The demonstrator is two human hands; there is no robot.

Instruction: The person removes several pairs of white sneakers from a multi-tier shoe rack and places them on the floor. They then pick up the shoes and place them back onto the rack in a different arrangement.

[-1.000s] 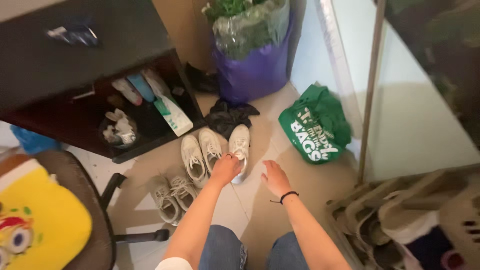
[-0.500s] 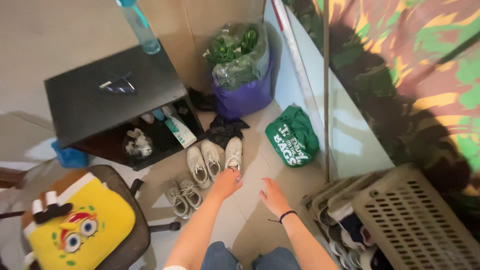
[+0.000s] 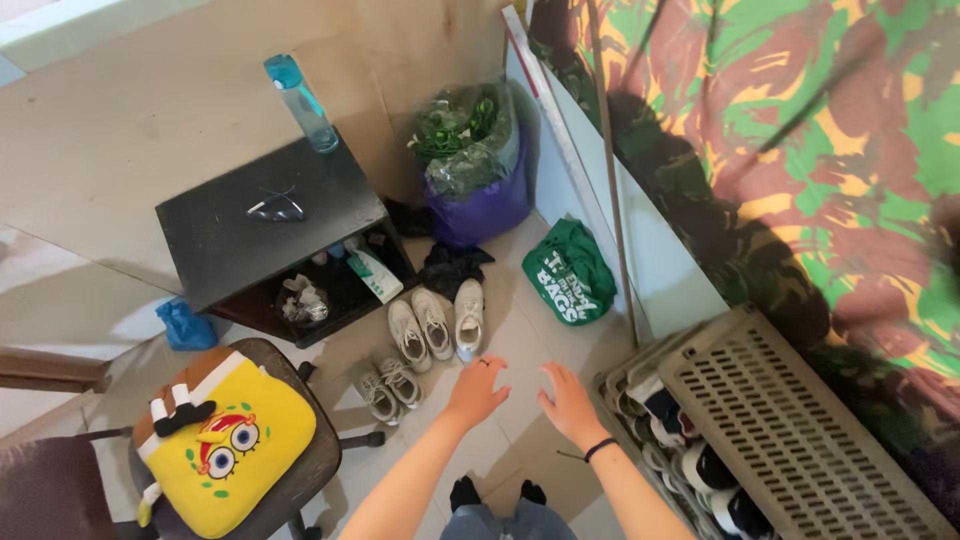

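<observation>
Both hands hang open above the tiled floor (image 3: pixel 520 340), grasping nothing. Left hand (image 3: pixel 477 389), a dark ring on one finger, has its fingers spread and hovers just short of the single white sneaker (image 3: pixel 468 318), not touching it. Right hand (image 3: pixel 569 403), a black band at its wrist, is spread beside the left one. That sneaker lies toe toward the hands, beside a pair of white sneakers (image 3: pixel 420 327), with a greyer pair (image 3: pixel 389 388) nearer the chair. A black cabinet (image 3: pixel 260 225) stands behind the shoes, a green bag (image 3: pixel 566 272) to their right and a beige slatted crate (image 3: pixel 790 440) at the lower right.
</observation>
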